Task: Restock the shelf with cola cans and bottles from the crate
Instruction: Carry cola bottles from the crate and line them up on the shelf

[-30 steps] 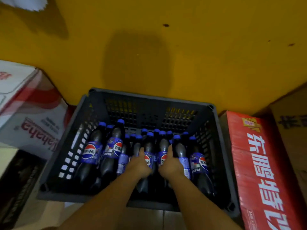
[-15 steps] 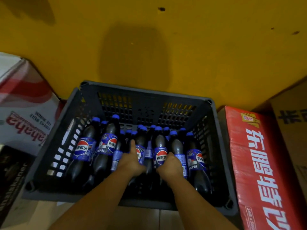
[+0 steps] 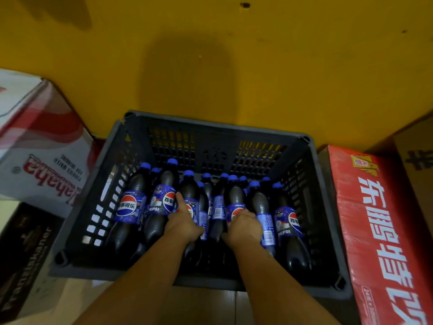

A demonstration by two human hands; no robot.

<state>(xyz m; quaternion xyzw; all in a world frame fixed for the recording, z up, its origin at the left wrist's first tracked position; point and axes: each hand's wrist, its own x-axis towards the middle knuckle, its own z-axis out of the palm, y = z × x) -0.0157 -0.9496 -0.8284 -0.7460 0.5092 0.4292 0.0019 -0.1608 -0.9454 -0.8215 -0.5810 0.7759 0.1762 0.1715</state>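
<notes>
Gripping the left bottle [image 3: 189, 190] and right bottle [image 3: 235, 195], the left hand [image 3: 184, 225] and right hand [image 3: 244, 228] sit in the crate [image 3: 210, 121]; its upper end stands open, white carton [image 3: 44, 160] and red carton [image 3: 379, 231] flanking.

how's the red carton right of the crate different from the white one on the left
The red carton is mostly red with big white Chinese characters; the white carton is white with a red swoosh and red Latin lettering. The red carton's print runs down its length, the white carton's reads upside down from the camera. Both are closed cartons flanking the crate.
</notes>
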